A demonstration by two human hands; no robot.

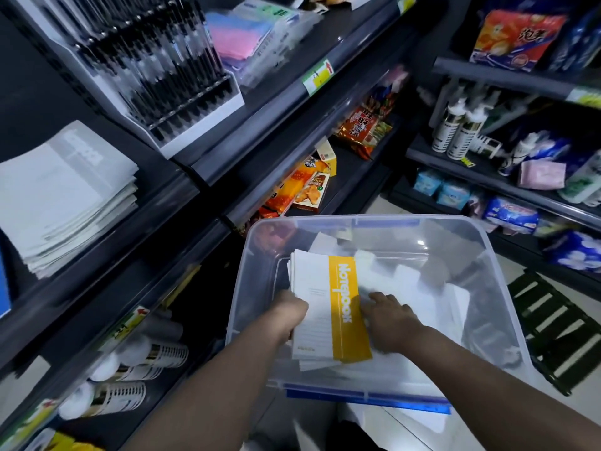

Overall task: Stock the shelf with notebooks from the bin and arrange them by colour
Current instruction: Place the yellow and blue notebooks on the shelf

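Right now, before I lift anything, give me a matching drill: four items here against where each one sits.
1 yellow-banded white notebook
2 stack of grey-banded white notebooks
3 black pens
4 upright white bottles

A right-hand shelf unit
B upper shelf, in a white rack
C inside the clear plastic bin with blue latches
D far-left shelf, lying flat

Pairs: 1-C, 2-D, 3-B, 4-A

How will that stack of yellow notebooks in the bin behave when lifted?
Probably bendy: the notebooks look thin and soft-covered. They may slide apart, since their edges sit uneven. Likely light enough for the left hand at their edge.
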